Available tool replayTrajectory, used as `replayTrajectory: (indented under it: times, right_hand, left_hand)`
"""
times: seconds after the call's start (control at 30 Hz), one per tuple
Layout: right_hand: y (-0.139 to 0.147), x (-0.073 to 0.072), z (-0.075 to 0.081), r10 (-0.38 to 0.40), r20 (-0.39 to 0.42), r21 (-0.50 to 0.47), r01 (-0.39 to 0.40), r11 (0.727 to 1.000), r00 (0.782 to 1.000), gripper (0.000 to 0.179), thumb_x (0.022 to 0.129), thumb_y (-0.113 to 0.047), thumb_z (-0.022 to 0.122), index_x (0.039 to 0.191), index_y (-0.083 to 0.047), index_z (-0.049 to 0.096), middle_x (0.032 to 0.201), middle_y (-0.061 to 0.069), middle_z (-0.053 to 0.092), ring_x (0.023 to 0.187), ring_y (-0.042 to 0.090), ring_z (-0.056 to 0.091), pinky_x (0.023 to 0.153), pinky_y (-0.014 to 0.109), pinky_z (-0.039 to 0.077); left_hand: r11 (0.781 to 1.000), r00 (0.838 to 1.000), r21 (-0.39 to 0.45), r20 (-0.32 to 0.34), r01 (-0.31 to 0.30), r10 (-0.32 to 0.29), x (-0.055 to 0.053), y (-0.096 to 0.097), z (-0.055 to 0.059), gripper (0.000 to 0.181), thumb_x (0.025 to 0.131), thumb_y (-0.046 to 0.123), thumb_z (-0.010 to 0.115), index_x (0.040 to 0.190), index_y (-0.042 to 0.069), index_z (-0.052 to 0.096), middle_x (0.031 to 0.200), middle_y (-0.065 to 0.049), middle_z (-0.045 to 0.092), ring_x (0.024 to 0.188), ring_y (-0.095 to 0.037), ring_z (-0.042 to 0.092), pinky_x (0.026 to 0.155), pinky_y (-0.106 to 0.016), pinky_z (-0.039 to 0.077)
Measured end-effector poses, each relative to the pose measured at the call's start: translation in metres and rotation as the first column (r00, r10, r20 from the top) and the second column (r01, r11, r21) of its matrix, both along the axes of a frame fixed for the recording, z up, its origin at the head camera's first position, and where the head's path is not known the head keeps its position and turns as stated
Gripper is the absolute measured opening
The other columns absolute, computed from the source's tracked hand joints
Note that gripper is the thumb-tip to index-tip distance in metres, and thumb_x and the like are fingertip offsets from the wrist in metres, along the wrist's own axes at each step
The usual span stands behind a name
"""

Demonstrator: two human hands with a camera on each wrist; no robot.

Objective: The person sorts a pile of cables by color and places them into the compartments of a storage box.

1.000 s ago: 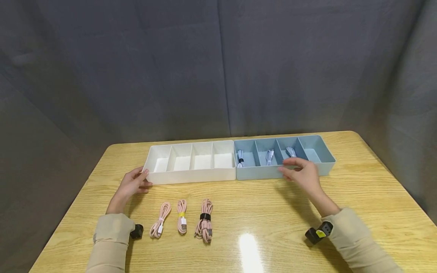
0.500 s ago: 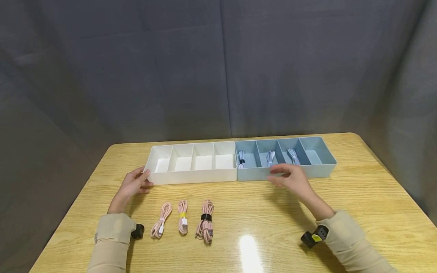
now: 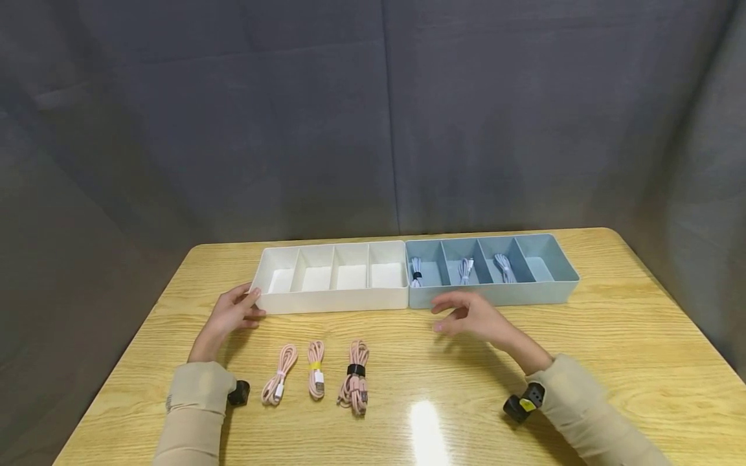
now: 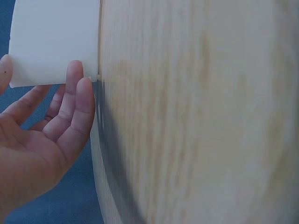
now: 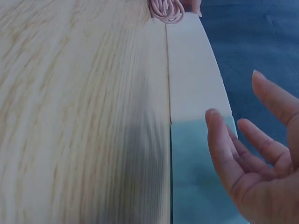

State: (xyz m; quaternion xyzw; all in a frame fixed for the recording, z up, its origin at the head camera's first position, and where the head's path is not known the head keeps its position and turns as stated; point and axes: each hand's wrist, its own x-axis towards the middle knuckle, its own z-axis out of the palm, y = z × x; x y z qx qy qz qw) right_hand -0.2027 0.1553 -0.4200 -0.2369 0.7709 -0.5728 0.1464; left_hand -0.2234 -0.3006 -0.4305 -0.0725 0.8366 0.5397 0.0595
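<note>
My left hand rests at the left front corner of a white four-section box, thumb by the rim. In the left wrist view its fairly straight fingers touch the box's end. My right hand hovers in front of a blue divided box, fingers loosely bent and nothing between them. Three bundled light-blue cables lie in the blue box: one with a black tie, a second and a third, one per section from the left. Its rightmost section holds nothing.
Three pink cable bundles lie on the wooden table in front of the white box: one with a white connector, one with a yellow tie and a thicker black-tied one. A dark curtain hangs behind.
My right hand has moved left and toward me, from the blue box's third section to before its left half. My left hand keeps its place at the white box's corner.
</note>
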Motion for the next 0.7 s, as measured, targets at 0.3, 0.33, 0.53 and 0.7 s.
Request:
replayTrajectory:
  times: [0.3, 0.33, 0.53, 0.7]
  right_hand:
    - [-0.014, -0.005, -0.002, 0.096, 0.04, -0.027, -0.095, 0.995, 0.995, 0.053, 0.08, -0.008, 0.07, 0.123, 0.012, 0.047, 0.114, 0.032, 0.051, 0.084, 0.018, 0.064, 0.067, 0.038, 0.054]
    - [-0.015, -0.006, -0.002, 0.104, 0.042, -0.032, -0.103, 0.994, 0.994, 0.053, 0.08, -0.007, 0.07, 0.123, 0.012, 0.046, 0.114, 0.033, 0.051, 0.084, 0.018, 0.064, 0.067, 0.039, 0.054]
    - [-0.025, -0.01, -0.002, 0.164, 0.077, -0.041, -0.161, 0.986, 0.984, 0.056, 0.08, -0.009, 0.07, 0.126, 0.01, 0.045, 0.117, 0.031, 0.049, 0.089, 0.025, 0.062, 0.07, 0.042, 0.053]
    - [-0.034, -0.013, -0.001, 0.252, 0.104, -0.017, -0.251, 0.968, 0.962, 0.061, 0.079, -0.009, 0.071, 0.13, 0.007, 0.042, 0.127, 0.028, 0.044, 0.099, 0.036, 0.057, 0.076, 0.038, 0.052]
  left_hand:
    - [1.0, 1.0, 0.013, -0.006, 0.003, -0.003, -0.001, 0.0, 0.0, 0.063, 0.096, 0.037, 0.043, 0.14, -0.004, 0.026, 0.116, -0.024, 0.047, 0.077, -0.01, 0.062, 0.067, -0.03, 0.054]
    - [1.0, 1.0, 0.014, -0.003, 0.0, 0.0, -0.001, 0.001, 0.0, 0.061, 0.096, 0.035, 0.043, 0.14, -0.004, 0.026, 0.116, -0.024, 0.047, 0.077, -0.01, 0.062, 0.067, -0.03, 0.054]
    - [1.0, 1.0, -0.004, -0.006, 0.001, -0.001, -0.001, 0.0, 0.002, 0.06, 0.097, 0.033, 0.042, 0.14, -0.005, 0.026, 0.112, -0.023, 0.049, 0.077, -0.011, 0.062, 0.066, -0.03, 0.054]
    - [1.0, 1.0, -0.002, -0.001, -0.009, 0.009, -0.001, 0.0, 0.001, 0.061, 0.096, 0.036, 0.043, 0.14, -0.004, 0.026, 0.113, -0.023, 0.049, 0.077, -0.012, 0.062, 0.066, -0.029, 0.054]
